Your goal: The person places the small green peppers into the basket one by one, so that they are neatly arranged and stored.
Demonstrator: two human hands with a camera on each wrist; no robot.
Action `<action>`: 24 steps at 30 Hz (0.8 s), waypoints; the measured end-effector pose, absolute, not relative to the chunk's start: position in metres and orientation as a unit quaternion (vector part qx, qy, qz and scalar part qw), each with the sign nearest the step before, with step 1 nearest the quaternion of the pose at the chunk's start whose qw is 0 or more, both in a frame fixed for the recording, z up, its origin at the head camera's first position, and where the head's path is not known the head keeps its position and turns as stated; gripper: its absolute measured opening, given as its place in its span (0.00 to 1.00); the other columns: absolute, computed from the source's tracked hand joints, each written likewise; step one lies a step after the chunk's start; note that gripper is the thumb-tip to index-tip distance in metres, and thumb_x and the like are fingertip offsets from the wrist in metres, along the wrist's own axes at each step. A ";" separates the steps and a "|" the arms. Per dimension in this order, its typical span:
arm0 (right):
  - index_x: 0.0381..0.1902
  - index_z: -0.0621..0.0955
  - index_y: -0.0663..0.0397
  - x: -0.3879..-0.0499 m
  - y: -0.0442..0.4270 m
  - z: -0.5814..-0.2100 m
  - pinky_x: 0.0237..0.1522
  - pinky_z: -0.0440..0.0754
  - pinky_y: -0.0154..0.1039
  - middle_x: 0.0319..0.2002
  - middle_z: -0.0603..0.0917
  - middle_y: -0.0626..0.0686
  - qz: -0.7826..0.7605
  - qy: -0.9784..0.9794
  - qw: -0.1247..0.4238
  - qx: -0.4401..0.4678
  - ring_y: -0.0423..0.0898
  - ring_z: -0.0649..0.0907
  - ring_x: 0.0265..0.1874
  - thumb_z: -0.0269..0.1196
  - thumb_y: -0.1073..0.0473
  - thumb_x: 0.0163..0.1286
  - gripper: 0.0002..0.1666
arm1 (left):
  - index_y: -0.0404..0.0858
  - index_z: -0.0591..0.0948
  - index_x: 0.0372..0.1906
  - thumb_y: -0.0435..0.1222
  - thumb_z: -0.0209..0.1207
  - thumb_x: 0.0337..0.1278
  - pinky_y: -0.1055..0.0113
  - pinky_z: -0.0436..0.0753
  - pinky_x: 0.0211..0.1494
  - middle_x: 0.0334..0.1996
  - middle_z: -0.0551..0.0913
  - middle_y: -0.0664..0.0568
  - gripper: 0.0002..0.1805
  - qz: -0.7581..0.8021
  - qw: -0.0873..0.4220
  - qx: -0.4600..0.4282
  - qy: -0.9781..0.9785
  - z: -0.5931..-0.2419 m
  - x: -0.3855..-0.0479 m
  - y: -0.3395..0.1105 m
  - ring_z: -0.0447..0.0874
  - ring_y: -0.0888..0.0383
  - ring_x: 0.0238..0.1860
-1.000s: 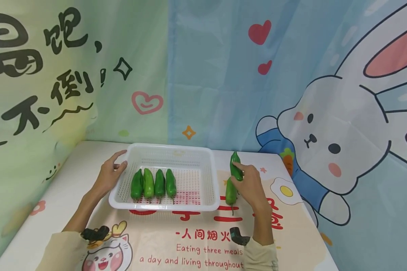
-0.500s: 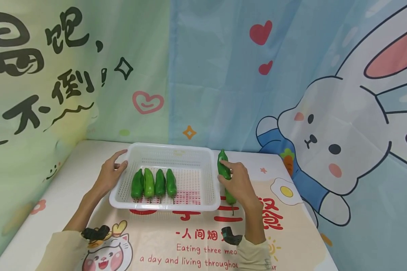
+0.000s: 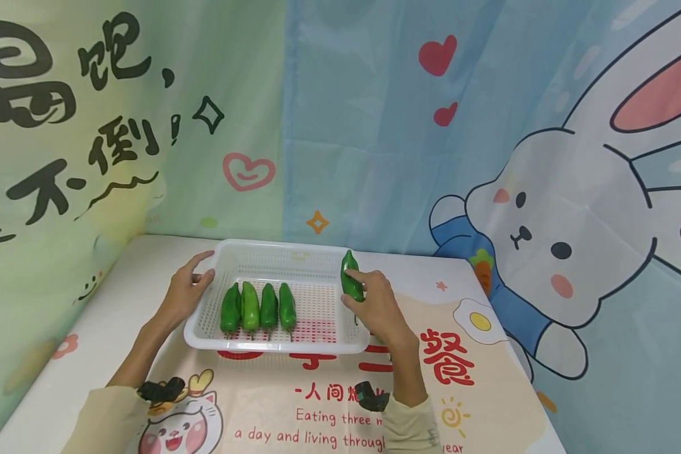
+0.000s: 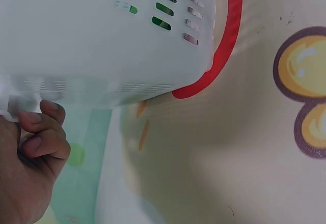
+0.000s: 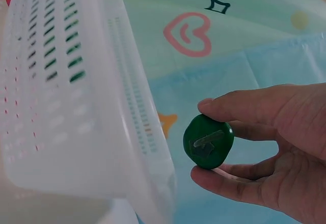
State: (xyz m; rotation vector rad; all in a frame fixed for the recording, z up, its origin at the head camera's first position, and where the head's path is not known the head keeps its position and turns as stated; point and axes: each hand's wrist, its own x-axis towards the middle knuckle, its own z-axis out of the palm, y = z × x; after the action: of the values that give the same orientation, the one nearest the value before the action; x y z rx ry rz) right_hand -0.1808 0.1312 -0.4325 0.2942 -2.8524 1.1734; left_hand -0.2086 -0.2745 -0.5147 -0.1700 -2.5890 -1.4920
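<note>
A white perforated plastic basket (image 3: 278,346) sits on the table, with several green peppers (image 3: 251,308) lying in a row in its left half, stems toward the near side. My left hand (image 3: 184,290) grips the basket's left rim; the left wrist view shows its curled fingers (image 4: 47,141) at the rim. Between thumb and fingers, my right hand (image 3: 379,308) pinches another green pepper (image 3: 349,271). That pepper is raised at the basket's right rim, its stem end facing the camera in the right wrist view. The basket's right half holds no pepper.
A printed cloth with red characters (image 3: 447,356) covers the table. Behind it hangs a blue and green curtain (image 3: 346,157) with a cartoon rabbit. The pepper seen earlier on the table right of the basket is hidden behind my right hand and wrist.
My right hand has carried its pepper leftward, from right of the basket to the basket's right rim. My left hand and the basket have stayed in place.
</note>
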 end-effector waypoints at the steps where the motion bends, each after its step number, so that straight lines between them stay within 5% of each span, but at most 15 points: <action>1: 0.77 0.79 0.51 -0.181 0.129 -0.434 0.52 0.95 0.50 0.61 0.80 0.64 0.377 -0.921 0.020 0.095 0.56 0.80 0.54 0.74 0.60 0.73 0.36 | 0.34 0.60 0.86 0.38 0.51 0.88 0.66 0.91 0.29 0.50 0.87 0.20 0.32 -0.498 0.074 -0.056 -0.862 -0.515 -0.208 -0.274 0.95 0.41 0.34; 24: 0.74 0.81 0.56 -0.195 0.098 -0.462 0.47 0.86 0.43 0.58 0.81 0.62 0.363 -0.919 -0.022 0.151 0.55 0.81 0.55 0.75 0.62 0.72 0.34 | 0.35 0.61 0.86 0.38 0.51 0.88 0.65 0.90 0.28 0.50 0.88 0.19 0.31 -0.508 0.074 -0.056 -0.857 -0.517 -0.211 -0.277 0.95 0.47 0.31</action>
State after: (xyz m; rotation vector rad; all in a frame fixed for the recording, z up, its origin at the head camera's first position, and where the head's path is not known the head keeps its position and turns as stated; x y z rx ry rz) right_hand -0.1950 0.0975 -0.4617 0.4813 -2.9302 1.1561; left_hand -0.2109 -0.2766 -0.5175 -0.1687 -2.5714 -1.5239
